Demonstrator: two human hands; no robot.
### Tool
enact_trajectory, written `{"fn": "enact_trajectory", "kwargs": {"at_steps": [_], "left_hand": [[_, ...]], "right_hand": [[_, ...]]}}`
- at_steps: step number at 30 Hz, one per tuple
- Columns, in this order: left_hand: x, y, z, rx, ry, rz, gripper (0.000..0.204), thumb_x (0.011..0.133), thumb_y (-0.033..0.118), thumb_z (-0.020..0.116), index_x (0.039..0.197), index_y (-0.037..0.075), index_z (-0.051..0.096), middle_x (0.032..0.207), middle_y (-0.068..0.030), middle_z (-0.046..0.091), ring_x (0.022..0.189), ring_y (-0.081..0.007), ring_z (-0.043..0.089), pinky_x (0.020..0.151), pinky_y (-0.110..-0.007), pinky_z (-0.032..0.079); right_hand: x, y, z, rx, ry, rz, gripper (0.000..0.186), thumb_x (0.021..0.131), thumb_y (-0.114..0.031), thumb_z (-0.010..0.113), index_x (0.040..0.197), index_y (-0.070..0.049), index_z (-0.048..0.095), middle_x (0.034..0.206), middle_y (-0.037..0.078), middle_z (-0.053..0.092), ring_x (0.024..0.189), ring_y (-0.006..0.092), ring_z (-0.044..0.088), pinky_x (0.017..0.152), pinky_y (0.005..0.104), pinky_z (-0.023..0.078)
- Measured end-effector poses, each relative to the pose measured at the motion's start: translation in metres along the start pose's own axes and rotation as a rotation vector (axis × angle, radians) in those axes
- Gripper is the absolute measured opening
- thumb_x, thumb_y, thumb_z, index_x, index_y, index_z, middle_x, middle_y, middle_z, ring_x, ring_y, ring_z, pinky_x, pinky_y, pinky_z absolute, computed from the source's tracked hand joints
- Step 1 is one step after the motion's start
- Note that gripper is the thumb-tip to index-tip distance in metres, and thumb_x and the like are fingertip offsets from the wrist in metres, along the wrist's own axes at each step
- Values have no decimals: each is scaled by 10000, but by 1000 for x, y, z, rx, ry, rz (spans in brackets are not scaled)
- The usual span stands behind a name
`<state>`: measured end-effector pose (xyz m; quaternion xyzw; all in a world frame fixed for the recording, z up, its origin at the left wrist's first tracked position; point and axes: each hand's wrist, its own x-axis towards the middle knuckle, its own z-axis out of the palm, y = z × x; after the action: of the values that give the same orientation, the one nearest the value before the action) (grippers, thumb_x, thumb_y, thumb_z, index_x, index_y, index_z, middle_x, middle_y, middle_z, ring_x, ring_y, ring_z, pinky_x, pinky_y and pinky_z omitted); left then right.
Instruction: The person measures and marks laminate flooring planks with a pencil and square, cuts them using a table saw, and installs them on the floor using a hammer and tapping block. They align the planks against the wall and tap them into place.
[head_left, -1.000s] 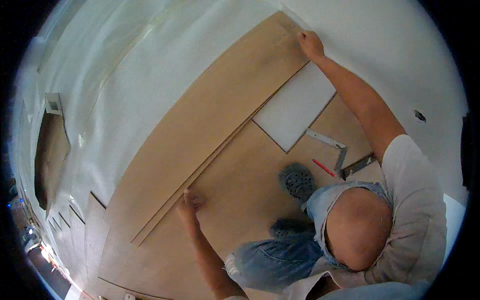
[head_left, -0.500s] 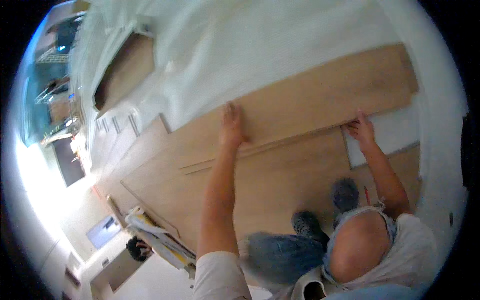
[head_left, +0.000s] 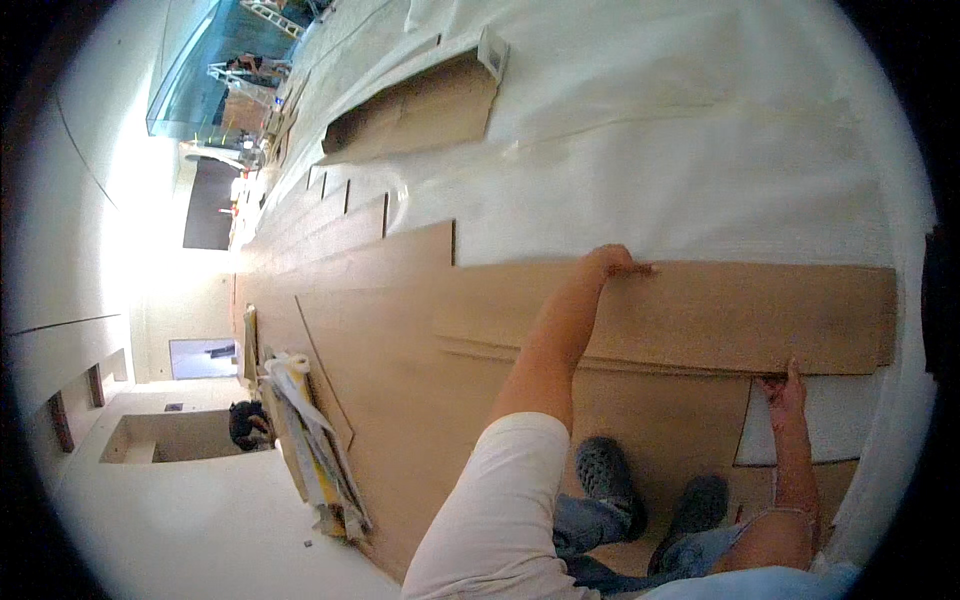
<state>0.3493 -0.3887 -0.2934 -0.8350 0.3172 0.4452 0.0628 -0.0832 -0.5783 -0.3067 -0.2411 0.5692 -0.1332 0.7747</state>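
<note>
Tan plank (head_left: 760, 312), left hand (head_left: 610, 260) at far edge, right hand (head_left: 787, 394) (near edge)

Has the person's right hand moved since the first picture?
Yes: judged against the white gap in the flooring, the right hand has moved left along the plank, to near the gap's left end.

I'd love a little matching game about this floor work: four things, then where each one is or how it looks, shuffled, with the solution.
Things:
1. Left hand
2. Right hand
3. Clogs
4. Brown cardboard-like piece

Places and looks:
A. On the white sheeting, toward the top of the picture
B. At the near long edge of the wood-look plank
C. Dark grey, low in the picture
D. At the plank's far long edge

Pairs: 1-D, 2-B, 3-C, 4-A
</note>
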Motion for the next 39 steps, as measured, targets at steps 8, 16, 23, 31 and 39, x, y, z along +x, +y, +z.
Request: {"fn": "enact_trajectory", "kwargs": {"at_steps": [8,16,23,31,39], "left_hand": [[-23,24,-9,-136,-82,20,1017,712,857,515,1185,-34,640,1298,-257,560,1233,-380,516,1018,-458,408],[-81,17,-17,63,6,126,933,816,824,392,900,-50,706,965,-230,686,976,-390,645,889,-485,481],[-227,39,-86,-65,147,50,850,849,774,406,939,-23,688,975,-231,685,961,-377,655,829,-466,508],[-519,-24,-143,-359,-157,-105,616,951,569,461,1143,17,655,1139,-216,645,1077,-349,616,912,-466,457],[-846,-76,-195,-759,-497,-239,663,978,600,360,1369,94,535,1406,-175,497,1300,-349,447,1099,-439,305]], "right_hand": [[2,-8,-4,104,-9,-33,453,966,-462,553,1195,-73,586,861,11,620,626,67,545,410,173,353],[-4,-2,4,106,-254,-23,612,974,-450,538,1422,-60,390,1401,108,442,1271,235,458,1032,363,426],[-87,-41,65,293,-6,101,453,915,-392,660,1191,-40,594,1124,67,618,992,219,582,837,390,496],[-441,-182,203,-276,-251,176,689,946,-455,573,1426,-6,368,1415,139,442,1284,275,439,1082,402,356],[-754,-263,309,-576,-271,414,679,833,-307,699,1345,15,391,1246,190,502,1228,327,456,1035,489,394]]}}
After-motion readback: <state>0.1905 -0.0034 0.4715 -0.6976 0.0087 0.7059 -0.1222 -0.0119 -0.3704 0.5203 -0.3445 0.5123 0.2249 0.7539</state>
